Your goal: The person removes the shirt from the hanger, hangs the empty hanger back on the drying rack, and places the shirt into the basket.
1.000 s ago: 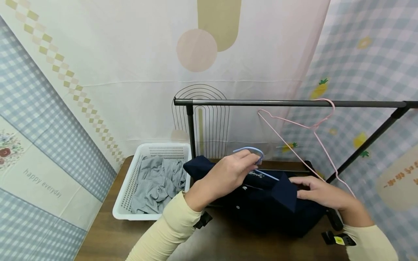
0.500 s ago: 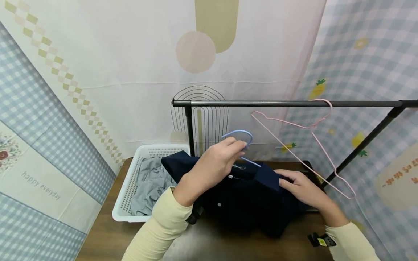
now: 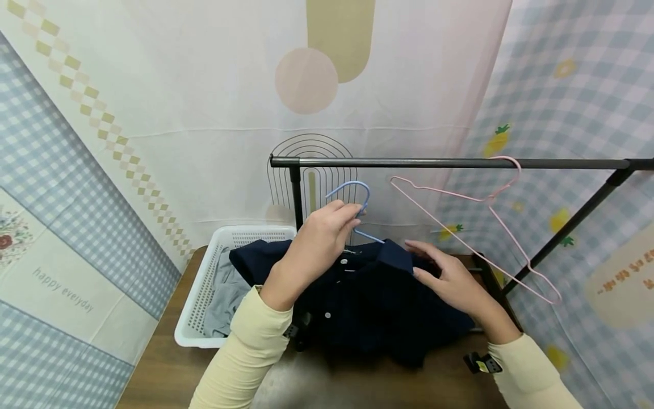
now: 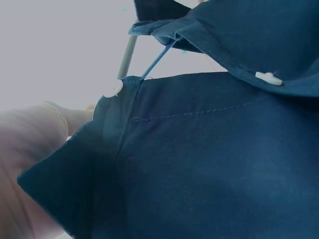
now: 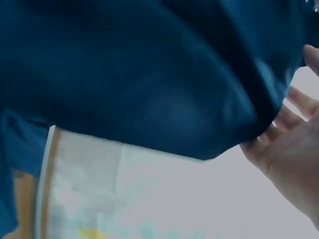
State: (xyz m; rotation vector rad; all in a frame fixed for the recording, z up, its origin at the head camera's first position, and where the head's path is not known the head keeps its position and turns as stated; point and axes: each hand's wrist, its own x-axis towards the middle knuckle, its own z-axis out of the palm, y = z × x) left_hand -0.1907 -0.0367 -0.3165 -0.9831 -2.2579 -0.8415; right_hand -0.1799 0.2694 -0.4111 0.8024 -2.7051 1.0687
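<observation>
A navy shirt [image 3: 368,307] with white buttons hangs on a blue clothes hanger [image 3: 369,236], over the table's middle. My left hand [image 3: 319,236] pinches the hanger just below its hook, which points up and left. In the left wrist view the shirt [image 4: 199,149] covers most of the picture, and part of the left hand [image 4: 30,164] shows behind its collar. At the right side of the collar is my right hand [image 3: 449,278], thumb and fingers spread and fairly straight. The right wrist view has the right hand's fingers [image 5: 299,102] against the shirt, their tips partly hidden.
A black rack bar [image 3: 388,162] runs across behind the hands. From it hangs a pink hanger [image 3: 449,194] on the right. A white basket [image 3: 186,318] with grey cloth [image 3: 225,295] stands left on the brown table [image 3: 163,369], partly behind the shirt.
The left hand has moved up and left with the hanger and shirt, raising the hook towards the bar. My right hand has followed leftwards along the shirt, its fingers now looser at the collar.
</observation>
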